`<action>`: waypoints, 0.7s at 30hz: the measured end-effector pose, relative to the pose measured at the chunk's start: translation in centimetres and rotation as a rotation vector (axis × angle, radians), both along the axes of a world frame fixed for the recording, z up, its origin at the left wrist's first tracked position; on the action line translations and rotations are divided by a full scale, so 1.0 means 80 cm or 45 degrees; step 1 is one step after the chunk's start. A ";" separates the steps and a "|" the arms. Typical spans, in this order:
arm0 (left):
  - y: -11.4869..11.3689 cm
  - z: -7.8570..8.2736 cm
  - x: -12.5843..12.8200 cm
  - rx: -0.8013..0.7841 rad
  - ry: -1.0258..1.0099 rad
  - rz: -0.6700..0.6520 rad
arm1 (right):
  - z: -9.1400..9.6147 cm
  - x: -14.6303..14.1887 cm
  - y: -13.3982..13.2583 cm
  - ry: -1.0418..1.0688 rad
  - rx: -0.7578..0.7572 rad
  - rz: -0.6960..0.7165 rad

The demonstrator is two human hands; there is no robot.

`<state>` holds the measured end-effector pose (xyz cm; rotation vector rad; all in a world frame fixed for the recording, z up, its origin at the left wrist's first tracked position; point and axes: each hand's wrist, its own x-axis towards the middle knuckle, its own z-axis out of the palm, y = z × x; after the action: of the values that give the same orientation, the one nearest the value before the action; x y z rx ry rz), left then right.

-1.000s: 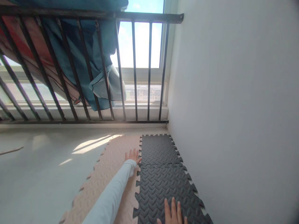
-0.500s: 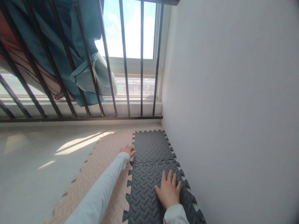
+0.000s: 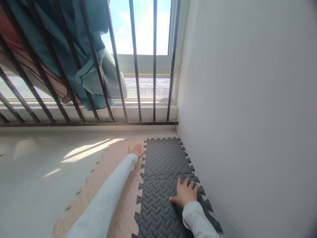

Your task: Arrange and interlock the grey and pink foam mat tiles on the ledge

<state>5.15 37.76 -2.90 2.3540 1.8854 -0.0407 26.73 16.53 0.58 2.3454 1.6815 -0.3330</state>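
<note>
Two hands are pressing flat on foam mats lying on the floor. The left hand is resting open, palm down, on the far end of the pink mat, right at the toothed seam where it is meeting the dark mat. The right hand is lying open with fingers spread on the near dark mat, close to the edge that is running along the white wall. Neither hand is gripping anything. A second dark mat is sitting beyond the near one, joined to it by interlocking teeth, and its far edge is lying near the base of the black railing. The pink mat is lying just beside both dark mats on the left. Both arms are wearing white sleeves. A blue cloth is hanging behind the railing bars, in front of the window. Sunlight is falling in streaks on the floor beside the pink mat.
</note>
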 end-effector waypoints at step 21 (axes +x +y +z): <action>0.042 -0.022 0.032 -0.010 0.049 0.075 | 0.015 -0.011 0.010 -0.016 -0.095 -0.013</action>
<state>7.67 41.13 -4.69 2.3073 1.9673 -0.0882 25.83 17.35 1.81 2.2987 1.6232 -0.3753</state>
